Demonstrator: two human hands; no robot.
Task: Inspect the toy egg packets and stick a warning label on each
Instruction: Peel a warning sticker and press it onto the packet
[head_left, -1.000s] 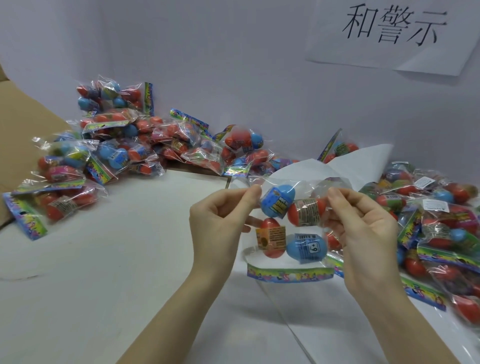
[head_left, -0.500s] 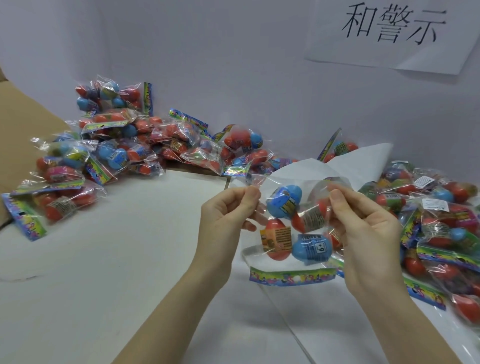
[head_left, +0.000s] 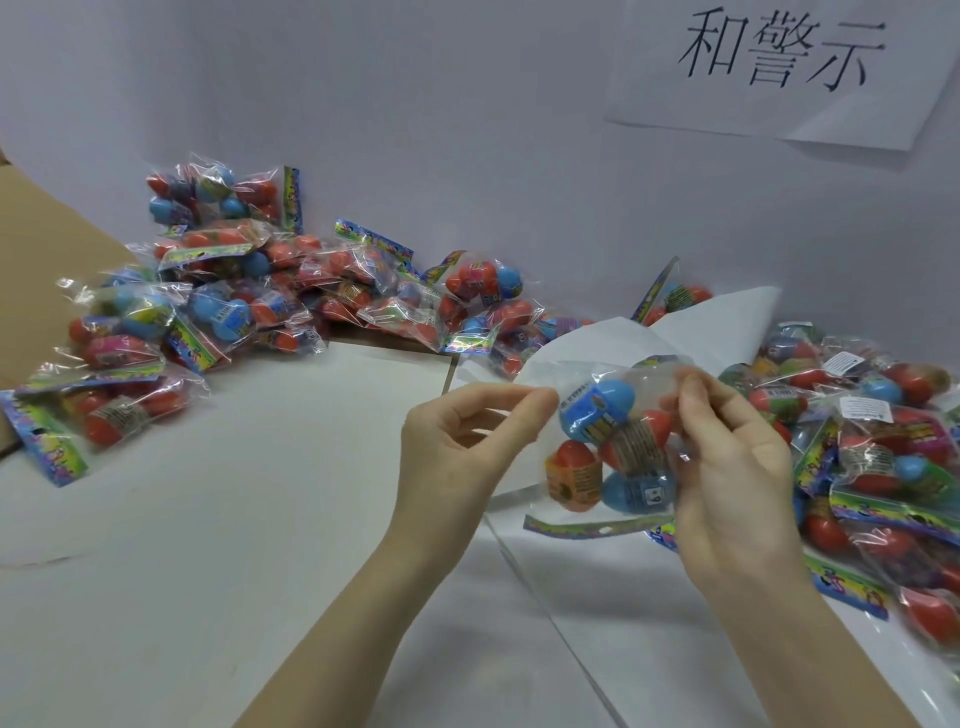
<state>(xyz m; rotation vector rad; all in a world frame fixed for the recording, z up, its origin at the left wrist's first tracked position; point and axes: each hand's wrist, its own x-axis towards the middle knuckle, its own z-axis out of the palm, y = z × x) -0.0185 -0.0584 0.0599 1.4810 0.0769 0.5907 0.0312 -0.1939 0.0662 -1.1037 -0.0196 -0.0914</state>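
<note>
Two hands, left (head_left: 457, 441) and right (head_left: 727, 457), pinch one packet (head_left: 613, 452) between them (each grip narrow).

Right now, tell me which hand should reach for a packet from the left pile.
Left. The left hand only pinches a corner of the held packet and is nearer the left pile. The right hand grips the packet by the right pile.

We hold one packet (head_left: 613, 447) between our hands, above the table (head_left: 182, 545). Packet heaps lie far left (head_left: 218, 306) and right (head_left: 883, 447).
</note>
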